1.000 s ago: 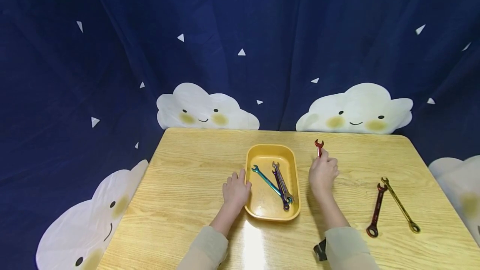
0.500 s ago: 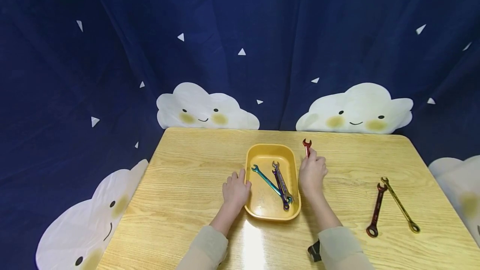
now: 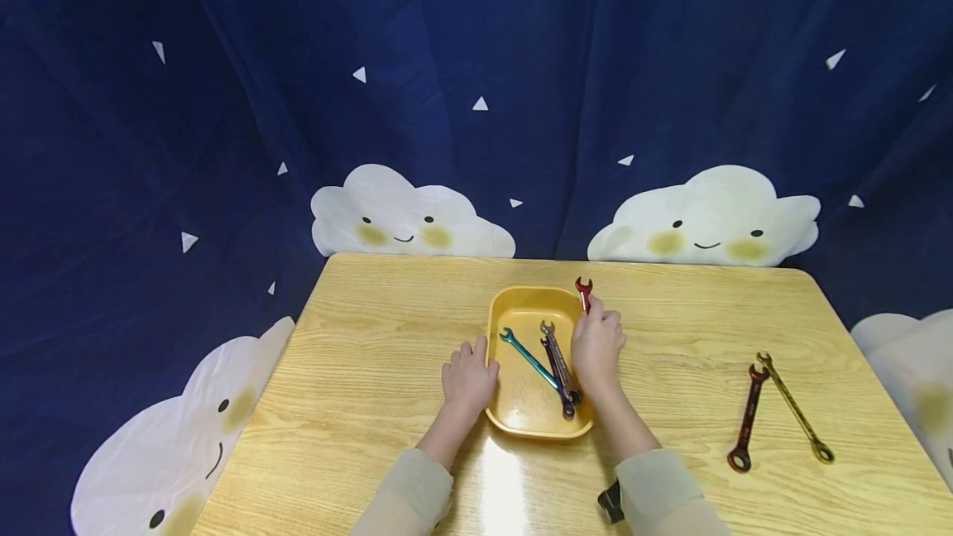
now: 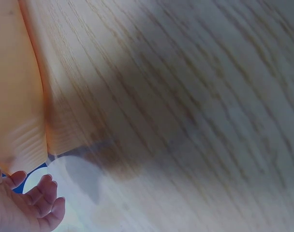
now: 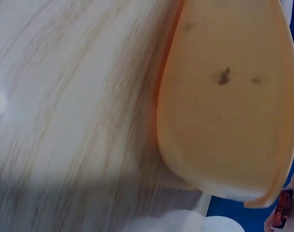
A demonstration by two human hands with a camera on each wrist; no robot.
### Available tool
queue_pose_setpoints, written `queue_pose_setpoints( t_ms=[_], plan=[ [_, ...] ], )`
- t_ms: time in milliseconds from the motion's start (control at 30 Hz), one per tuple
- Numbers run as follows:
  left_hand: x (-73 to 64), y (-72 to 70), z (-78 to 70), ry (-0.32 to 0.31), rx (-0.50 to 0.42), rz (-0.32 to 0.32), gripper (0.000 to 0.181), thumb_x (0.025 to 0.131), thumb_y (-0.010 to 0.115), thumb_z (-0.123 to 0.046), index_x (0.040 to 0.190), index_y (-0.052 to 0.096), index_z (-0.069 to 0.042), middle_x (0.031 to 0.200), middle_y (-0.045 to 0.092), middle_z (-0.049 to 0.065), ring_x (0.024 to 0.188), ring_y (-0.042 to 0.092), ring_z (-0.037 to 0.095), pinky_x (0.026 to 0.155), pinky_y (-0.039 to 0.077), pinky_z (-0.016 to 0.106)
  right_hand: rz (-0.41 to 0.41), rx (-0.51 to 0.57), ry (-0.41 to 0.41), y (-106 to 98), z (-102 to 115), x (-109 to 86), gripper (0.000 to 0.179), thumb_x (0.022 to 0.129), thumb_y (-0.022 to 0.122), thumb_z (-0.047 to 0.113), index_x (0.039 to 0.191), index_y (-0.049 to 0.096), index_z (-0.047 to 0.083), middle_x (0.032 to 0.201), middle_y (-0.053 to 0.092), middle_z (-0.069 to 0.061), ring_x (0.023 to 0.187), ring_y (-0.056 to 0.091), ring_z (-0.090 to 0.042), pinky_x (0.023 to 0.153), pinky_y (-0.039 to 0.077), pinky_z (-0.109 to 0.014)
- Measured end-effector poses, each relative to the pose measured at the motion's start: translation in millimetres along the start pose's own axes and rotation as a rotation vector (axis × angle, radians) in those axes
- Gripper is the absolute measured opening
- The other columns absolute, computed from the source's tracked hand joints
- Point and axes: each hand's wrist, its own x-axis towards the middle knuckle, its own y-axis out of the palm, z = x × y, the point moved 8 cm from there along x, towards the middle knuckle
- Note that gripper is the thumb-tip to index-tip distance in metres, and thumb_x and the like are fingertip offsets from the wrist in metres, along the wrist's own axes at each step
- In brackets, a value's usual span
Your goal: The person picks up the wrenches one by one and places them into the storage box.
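Note:
My right hand (image 3: 598, 346) grips a red combination wrench (image 3: 584, 291) whose open-end head points away from me, over the right rim of the yellow tray (image 3: 514, 420). In the right wrist view a piece of the red wrench (image 5: 283, 208) shows in the fingers beside the tray's edge. My left hand (image 3: 469, 375) holds the tray's left rim, thumb on the inner side and fingers outside. Inside the tray lie a teal wrench (image 3: 530, 356), a silver wrench (image 3: 558, 350) and a purple wrench (image 3: 555, 377), crossing each other near their lower ends.
On the wooden table (image 3: 372, 337), to the right, a dark red wrench (image 3: 748, 420) and a gold wrench (image 3: 795, 405) lie with their upper ends close together. A dark blue curtain (image 3: 476, 40) with cloud prints hangs behind the table's far edge.
My right hand has moved left with the red wrench, from beside the tray to over its right rim. The left hand and the tray have stayed in place.

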Motion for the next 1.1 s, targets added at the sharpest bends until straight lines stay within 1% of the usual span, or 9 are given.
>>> queue_pose_setpoints(
  t_ms=[233, 467, 700, 833, 933, 1100],
  plan=[
    [0.7, 1.1, 0.4, 0.001, 0.010, 0.011, 0.036, 0.089, 0.048, -0.029, 0.121, 0.045, -0.013, 0.100, 0.053, 0.013, 0.085, 0.051, 0.029, 0.068, 0.041, 0.042, -0.003, -0.005, -0.049, 7.0, 14.2, -4.5, 0.030, 0.089, 0.052, 0.008, 0.116, 0.054, -0.004, 0.084, 0.050, -0.027, 0.071, 0.051, -0.043, 0.067, 0.036, -0.053],
    [-1.5, -2.8, -1.7, 0.017, 0.013, -0.023, 0.033, 0.088, 0.048, -0.027, 0.117, 0.045, -0.012, 0.095, 0.052, 0.012, 0.080, 0.050, 0.028, 0.065, 0.040, 0.040, 0.005, -0.014, -0.077, 16.5, 20.8, -10.2, 0.029, 0.088, 0.054, 0.006, 0.115, 0.055, -0.003, 0.081, 0.050, -0.026, 0.068, 0.052, -0.044, 0.066, 0.039, -0.055],
    [0.5, 0.0, -0.1, 0.004, 0.023, 0.003, 0.036, 0.090, 0.048, -0.030, 0.121, 0.045, -0.013, 0.098, 0.053, 0.013, 0.083, 0.051, 0.029, 0.066, 0.041, 0.041, 0.000, -0.024, -0.104, 24.6, 25.6, -15.8, 0.026, 0.084, 0.057, 0.004, 0.109, 0.056, -0.003, 0.077, 0.051, -0.023, 0.063, 0.053, -0.040, 0.062, 0.040, -0.053],
    [0.8, 0.1, -0.4, 0.005, 0.030, 0.003, 0.036, 0.090, 0.048, -0.030, 0.121, 0.045, -0.014, 0.097, 0.053, 0.012, 0.082, 0.052, 0.028, 0.065, 0.041, 0.041, 0.016, -0.040, -0.099, 30.9, 26.7, -19.2, 0.025, 0.084, 0.057, 0.006, 0.107, 0.056, -0.003, 0.079, 0.053, -0.024, 0.064, 0.055, -0.041, 0.060, 0.040, -0.052],
    [0.3, -0.4, -0.5, 0.003, 0.024, 0.004, 0.035, 0.089, 0.048, -0.030, 0.120, 0.045, -0.014, 0.096, 0.053, 0.012, 0.082, 0.052, 0.029, 0.065, 0.041, 0.042, 0.023, -0.031, -0.090, 34.9, 27.1, -21.9, 0.025, 0.084, 0.057, 0.006, 0.108, 0.057, -0.002, 0.080, 0.053, -0.024, 0.066, 0.055, -0.041, 0.060, 0.040, -0.051],
    [-0.1, -0.7, -0.2, -0.001, 0.018, 0.002, 0.036, 0.089, 0.049, -0.030, 0.121, 0.045, -0.014, 0.096, 0.052, 0.012, 0.083, 0.051, 0.029, 0.066, 0.041, 0.042, 0.013, -0.031, -0.111, 39.0, 30.2, -26.2, 0.024, 0.084, 0.058, 0.005, 0.106, 0.057, -0.003, 0.078, 0.052, -0.024, 0.063, 0.054, -0.042, 0.057, 0.042, -0.052]
  ],
)
